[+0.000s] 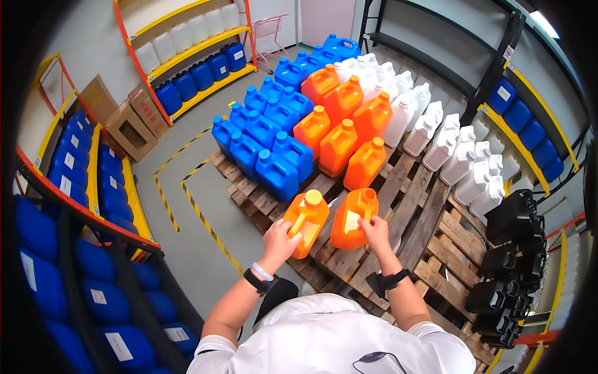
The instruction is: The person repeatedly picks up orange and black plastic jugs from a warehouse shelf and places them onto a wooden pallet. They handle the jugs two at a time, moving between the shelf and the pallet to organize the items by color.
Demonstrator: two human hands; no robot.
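Note:
My left hand [279, 240] grips the handle of an orange plastic jerrycan [314, 217] with its cap on, tilted, over the near edge of a wooden pallet [397, 205]. To its right, my right hand [375, 230] holds a second orange jerrycan [342, 229], its fingers at the handle beside a whitish label; the mouth of this one looks uncapped. Just beyond them stand several capped orange jerrycans [365, 163] on the pallet. A block of blue jerrycans [277, 175] stands to their left, and white jugs [439, 149] stand to their right.
Black jerrycans [509, 217] are grouped at the right beside more pallet boards [451, 262]. Shelves with blue containers [112, 196] curve along the left. Cardboard boxes [131, 135] lean near the back left shelf, and a pink cart [268, 30] is at the back. Yellow-black tape [201, 210] marks the floor.

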